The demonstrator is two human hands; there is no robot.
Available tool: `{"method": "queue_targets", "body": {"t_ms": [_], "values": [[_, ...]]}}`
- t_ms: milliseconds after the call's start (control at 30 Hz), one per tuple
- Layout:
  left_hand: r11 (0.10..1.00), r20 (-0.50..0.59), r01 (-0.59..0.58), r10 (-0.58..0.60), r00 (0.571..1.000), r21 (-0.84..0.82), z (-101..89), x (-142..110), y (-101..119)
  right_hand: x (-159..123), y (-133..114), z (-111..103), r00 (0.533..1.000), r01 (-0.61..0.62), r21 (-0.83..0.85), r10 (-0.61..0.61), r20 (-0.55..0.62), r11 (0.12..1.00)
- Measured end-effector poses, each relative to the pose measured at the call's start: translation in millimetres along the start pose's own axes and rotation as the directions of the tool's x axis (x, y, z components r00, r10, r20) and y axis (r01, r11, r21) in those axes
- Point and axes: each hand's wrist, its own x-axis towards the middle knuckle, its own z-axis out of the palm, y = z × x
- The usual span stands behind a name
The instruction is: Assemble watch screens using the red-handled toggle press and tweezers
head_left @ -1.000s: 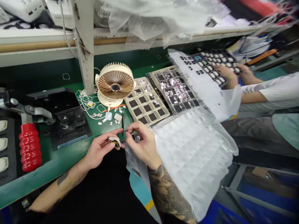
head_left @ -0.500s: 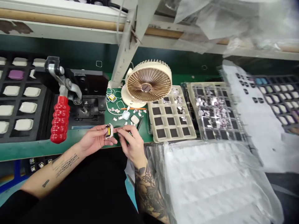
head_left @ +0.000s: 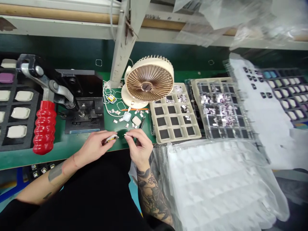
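Observation:
My left hand (head_left: 92,147) grips a small white part with a yellow and black inside (head_left: 111,138) at the front edge of the green bench (head_left: 60,150). My right hand (head_left: 139,146) is just right of it, fingers pinched on a tiny pale piece (head_left: 126,135) that I cannot make out. The two hands almost touch. Small white parts (head_left: 132,119) and scraps of film lie on the bench just behind them.
A black press with a red handle (head_left: 44,126) stands at the left, beside a black tray of white parts (head_left: 16,112). A beige fan (head_left: 149,80) sits behind. Beige tray (head_left: 176,112), clear tray (head_left: 221,109) and bagged white trays (head_left: 216,183) fill the right.
The view swung left, and the person at the far right went out of sight. My left hand tilted the small part flatter; my right hand moved slightly away, pinched.

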Motion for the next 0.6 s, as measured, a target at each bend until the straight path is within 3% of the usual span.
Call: {"method": "queue_targets", "body": {"t_ms": [67,133,233,400,600], "values": [[0.970,0.017,-0.118,0.117,0.993,0.210,5.0,-1.3,1.6,-3.5,0.5,1.5,0.999,-0.034,0.019,0.034,0.030,0.999],[0.947,0.066,-0.178,0.166,0.984,0.267,8.6,-2.1,2.0,-7.3,2.1,4.6,0.995,-0.054,0.059,0.049,0.081,0.997],[0.954,0.092,-0.178,0.160,0.983,0.243,10.0,-3.4,0.8,-12.2,5.2,8.7,0.987,-0.082,0.131,0.062,0.146,0.988],[0.973,0.133,-0.158,0.136,0.982,0.168,6.7,-5.8,0.1,-15.9,8.8,7.9,0.987,-0.131,0.190,0.111,0.115,0.973],[0.989,0.147,-0.125,0.113,0.983,0.082,5.5,-4.3,3.2,-10.9,5.1,0.7,0.972,-0.076,0.139,0.043,0.232,0.987]]}}
